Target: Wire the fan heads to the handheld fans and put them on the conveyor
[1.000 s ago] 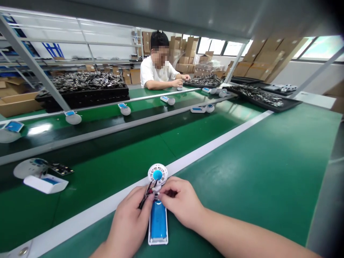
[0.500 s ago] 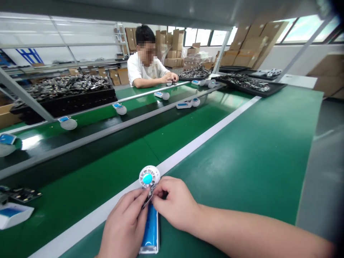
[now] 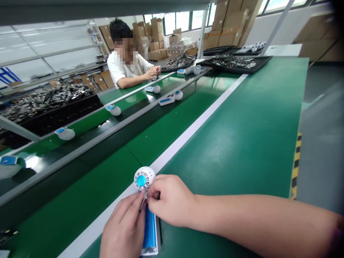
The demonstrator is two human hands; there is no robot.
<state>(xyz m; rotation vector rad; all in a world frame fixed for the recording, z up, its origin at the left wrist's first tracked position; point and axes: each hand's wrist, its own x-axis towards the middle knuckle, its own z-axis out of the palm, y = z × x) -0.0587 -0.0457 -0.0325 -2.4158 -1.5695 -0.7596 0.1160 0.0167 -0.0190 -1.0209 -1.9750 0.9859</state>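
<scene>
A small white device that looks like a handheld fan lies on the near edge of the green line, its round vented head with a shiny blue centre pointing away from me. Its open handle holds a blue battery. My left hand lies along the handle's left side, fingers closed on a thin dark circuit board that is mostly covered. From the right, my right hand pinches the thin wires between head and handle. The fingertips of both hands nearly meet there.
Similar white devices sit along the far lane. One more lies nearer, by the grey divider rail. Black trays of small metallic parts stand at the back. A co-worker works across the line.
The view has turned to the right, so the background shifts left. Both hands keep their grip at the wires, and the fan stays in nearly the same place.
</scene>
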